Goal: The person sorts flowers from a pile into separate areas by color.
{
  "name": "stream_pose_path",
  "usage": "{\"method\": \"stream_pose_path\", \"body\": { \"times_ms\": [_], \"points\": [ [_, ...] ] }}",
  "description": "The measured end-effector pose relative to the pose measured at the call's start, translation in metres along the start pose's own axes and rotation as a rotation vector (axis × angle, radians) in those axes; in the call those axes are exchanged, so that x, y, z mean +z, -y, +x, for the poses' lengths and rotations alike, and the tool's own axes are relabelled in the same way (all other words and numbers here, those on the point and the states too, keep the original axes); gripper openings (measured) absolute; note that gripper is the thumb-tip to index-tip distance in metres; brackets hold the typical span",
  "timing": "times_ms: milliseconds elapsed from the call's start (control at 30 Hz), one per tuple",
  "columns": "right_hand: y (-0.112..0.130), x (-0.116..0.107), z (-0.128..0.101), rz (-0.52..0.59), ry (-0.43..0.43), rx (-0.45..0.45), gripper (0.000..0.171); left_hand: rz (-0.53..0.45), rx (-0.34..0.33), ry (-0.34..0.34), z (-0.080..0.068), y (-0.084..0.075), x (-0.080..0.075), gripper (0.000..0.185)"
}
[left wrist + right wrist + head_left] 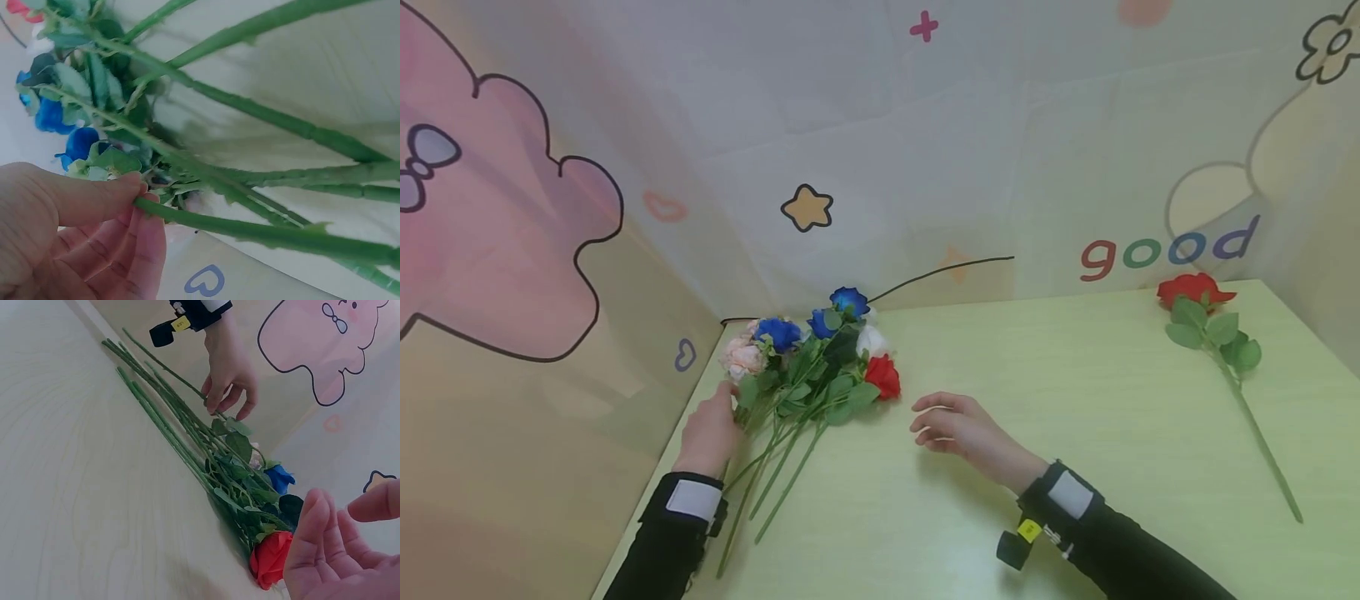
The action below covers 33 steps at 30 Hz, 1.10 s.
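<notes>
Gathering artificial roses into a bunch. The left hand [709, 433] is pinching one green stem [262, 232] between thumb and fingertips at the near-left corner of the pale green table [1075, 433]; the other fingers are curling loosely beneath it. That stem belongs to the bunch of roses [808, 367], which is lying flat on the table with the blue, pink, white and red heads pointing toward the printed backdrop [880, 125] and the stems fanning toward the person. The right hand [958, 429] is hovering just right of the bunch, near its red head, fingers relaxed and slightly bent, holding nothing. A single red rose [1213, 350] is lying well apart, toward the far right edge.

To do the step well, the left hand would probably need to be closing round all the stems rather than one, since they are splaying at the cut ends. The grip is best taken below the leaves, so that foliage is not being crushed. The free hand could be fetching the lone rose and laying its stem parallel with the others.
</notes>
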State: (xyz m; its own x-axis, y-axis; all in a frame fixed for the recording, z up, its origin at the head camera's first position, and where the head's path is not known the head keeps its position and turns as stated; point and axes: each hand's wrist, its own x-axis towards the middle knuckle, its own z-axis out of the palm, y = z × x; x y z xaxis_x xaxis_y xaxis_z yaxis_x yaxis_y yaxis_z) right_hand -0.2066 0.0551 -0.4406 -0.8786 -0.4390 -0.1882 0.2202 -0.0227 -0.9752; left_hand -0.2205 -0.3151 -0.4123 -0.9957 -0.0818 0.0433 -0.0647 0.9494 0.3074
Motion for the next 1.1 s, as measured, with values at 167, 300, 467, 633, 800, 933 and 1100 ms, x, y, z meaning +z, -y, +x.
{"method": "stream_pose_path", "body": {
  "times_ms": [167,300,467,633,800,933,1100],
  "points": [
    [0.000,0.000,0.001,-0.008,0.010,0.007,0.040,-0.033,0.022,-0.058,-0.003,-0.003,-0.007,0.055],
    [0.000,0.000,0.001,-0.007,0.021,0.012,0.040,-0.028,0.058,-0.114,-0.004,-0.006,-0.010,0.046],
    [0.000,-0.002,-0.001,-0.007,0.022,0.010,0.038,-0.028,0.124,-0.170,-0.005,-0.015,-0.014,0.024],
    [-0.002,-0.003,-0.002,-0.007,0.027,0.014,0.036,-0.089,0.143,-0.177,-0.007,-0.030,-0.019,0.019],
    [-0.003,-0.005,-0.004,-0.003,0.036,0.006,0.037,-0.155,0.152,-0.147,-0.003,-0.046,-0.023,0.017],
    [-0.004,-0.007,-0.005,-0.003,0.035,0.005,0.035,-0.210,0.148,-0.085,-0.001,-0.056,-0.028,0.019],
    [-0.002,-0.008,-0.005,0.004,0.033,0.002,0.031,-0.302,0.157,-0.013,0.002,-0.069,-0.032,0.019]
  ]
}}
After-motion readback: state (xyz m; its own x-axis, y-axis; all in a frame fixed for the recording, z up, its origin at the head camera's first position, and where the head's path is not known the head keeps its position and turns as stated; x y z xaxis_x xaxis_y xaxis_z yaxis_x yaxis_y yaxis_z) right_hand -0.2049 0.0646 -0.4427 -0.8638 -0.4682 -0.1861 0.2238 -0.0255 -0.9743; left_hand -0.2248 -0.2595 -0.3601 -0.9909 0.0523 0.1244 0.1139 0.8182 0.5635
